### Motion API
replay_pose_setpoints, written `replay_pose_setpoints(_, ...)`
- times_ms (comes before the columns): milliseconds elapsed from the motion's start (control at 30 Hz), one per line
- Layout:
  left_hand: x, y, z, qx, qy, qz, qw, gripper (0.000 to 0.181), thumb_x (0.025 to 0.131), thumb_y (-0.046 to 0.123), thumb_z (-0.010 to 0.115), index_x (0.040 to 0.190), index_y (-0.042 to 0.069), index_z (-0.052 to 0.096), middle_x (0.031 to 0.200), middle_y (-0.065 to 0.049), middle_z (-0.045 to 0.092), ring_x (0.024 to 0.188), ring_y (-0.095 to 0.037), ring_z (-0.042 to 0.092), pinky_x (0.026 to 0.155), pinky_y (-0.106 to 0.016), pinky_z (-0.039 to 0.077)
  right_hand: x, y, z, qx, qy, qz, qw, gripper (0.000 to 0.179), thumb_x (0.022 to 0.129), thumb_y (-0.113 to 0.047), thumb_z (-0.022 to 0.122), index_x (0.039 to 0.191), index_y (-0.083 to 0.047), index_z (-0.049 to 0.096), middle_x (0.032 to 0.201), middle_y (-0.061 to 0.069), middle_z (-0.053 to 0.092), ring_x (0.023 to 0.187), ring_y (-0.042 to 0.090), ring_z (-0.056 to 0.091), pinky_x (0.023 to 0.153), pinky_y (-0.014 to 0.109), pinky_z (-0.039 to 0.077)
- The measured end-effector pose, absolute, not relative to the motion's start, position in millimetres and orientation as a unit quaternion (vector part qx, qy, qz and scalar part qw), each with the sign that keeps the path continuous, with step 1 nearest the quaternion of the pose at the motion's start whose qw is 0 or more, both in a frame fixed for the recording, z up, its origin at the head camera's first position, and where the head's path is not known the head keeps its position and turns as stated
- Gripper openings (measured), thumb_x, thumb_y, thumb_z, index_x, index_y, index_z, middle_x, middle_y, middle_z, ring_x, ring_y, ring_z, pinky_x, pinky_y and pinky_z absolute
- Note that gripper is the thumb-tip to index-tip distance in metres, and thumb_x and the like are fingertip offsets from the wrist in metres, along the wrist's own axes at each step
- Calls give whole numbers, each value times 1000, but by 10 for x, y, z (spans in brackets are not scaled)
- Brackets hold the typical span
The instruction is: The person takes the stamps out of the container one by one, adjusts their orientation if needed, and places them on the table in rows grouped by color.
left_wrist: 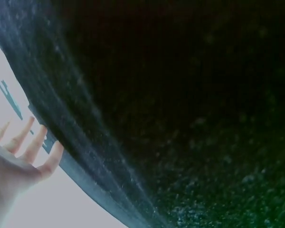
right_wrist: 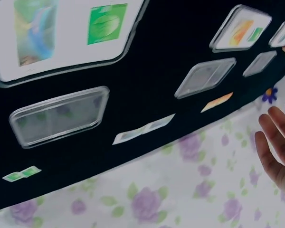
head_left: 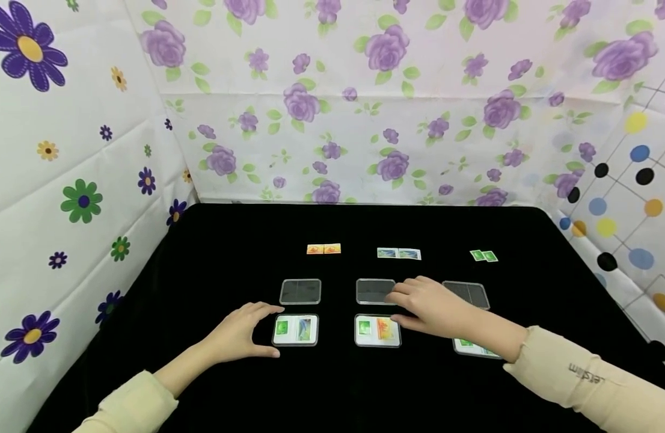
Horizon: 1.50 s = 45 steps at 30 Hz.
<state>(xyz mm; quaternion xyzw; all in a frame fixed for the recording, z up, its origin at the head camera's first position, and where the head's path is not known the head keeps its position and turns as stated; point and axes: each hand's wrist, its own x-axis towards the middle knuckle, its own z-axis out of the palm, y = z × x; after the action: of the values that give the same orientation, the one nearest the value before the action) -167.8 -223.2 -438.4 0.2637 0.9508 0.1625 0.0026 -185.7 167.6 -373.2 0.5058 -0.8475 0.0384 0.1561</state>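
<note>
My left hand (head_left: 240, 334) is at the left case (head_left: 295, 330), a shallow clear case with a green and a blue stamp-like picture on white backing. Its thumb and index finger are spread near the case's left side; contact is unclear. My right hand (head_left: 432, 307) hovers by the middle case (head_left: 373, 341), which shows a green and an orange stamp. Its fingers overlap the right end of the middle clear lid (head_left: 371, 291). In the right wrist view the right hand's fingers (right_wrist: 277, 135) are loosely extended, gripping nothing. My right forearm partly hides the right case (head_left: 468, 347).
Behind the cases lie another clear lid (head_left: 300, 291) on the left and one on the right (head_left: 473, 293). Farther back are an orange stamp pair (head_left: 323, 249), a blue pair (head_left: 398, 254) and a green pair (head_left: 483, 256). Flowered cloth walls (head_left: 311, 120) surround the black tabletop (head_left: 202, 258).
</note>
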Motion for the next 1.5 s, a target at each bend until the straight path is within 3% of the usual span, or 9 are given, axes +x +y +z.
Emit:
replay_pose_setpoints(200,-1636,-2232,-4424,260,954,149,-20,82,64,54,79,130,11,54,123,-7,60,112,-30,57,89,-55,46,-1827,1433,-3760,523,-830,60,185,24,82,-25,72,101,-12,66,93,-4,66,84,10,61,74,27,49)
replay_pose_setpoints(700,-1668,-2179,-4461,258,959,116,-33,77,63,50,81,127,13,57,120,-5,61,108,-27,57,86,-51,47,-1811,1101,-3754,548,-816,39,181,24,86,-30,68,104,-14,66,97,-6,66,89,10,62,80,28,50)
replay_pose_setpoints(933,-1678,-2156,-4472,254,962,97,-22,78,64,51,80,127,13,57,118,-6,60,107,-26,57,86,-49,47,-1788,926,-3781,564,-806,12,177,20,88,-32,66,102,-17,66,93,-9,64,81,6,58,71,20,46)
replay_pose_setpoints(1233,-1701,-2137,-4456,259,960,100,-24,75,63,51,81,125,15,58,117,-5,59,106,-26,56,85,-49,46,-1826,817,-3847,572,-805,-23,156,21,90,-33,63,104,-18,65,94,-9,64,82,8,57,70,22,44)
replay_pose_setpoints(1500,-1717,-2129,-4414,230,963,137,12,66,66,44,82,122,17,60,119,-5,58,108,-27,53,84,-48,43,-1868,646,-3890,576,-806,-33,134,21,91,-35,61,102,-18,64,95,-8,63,82,8,56,68,22,41)
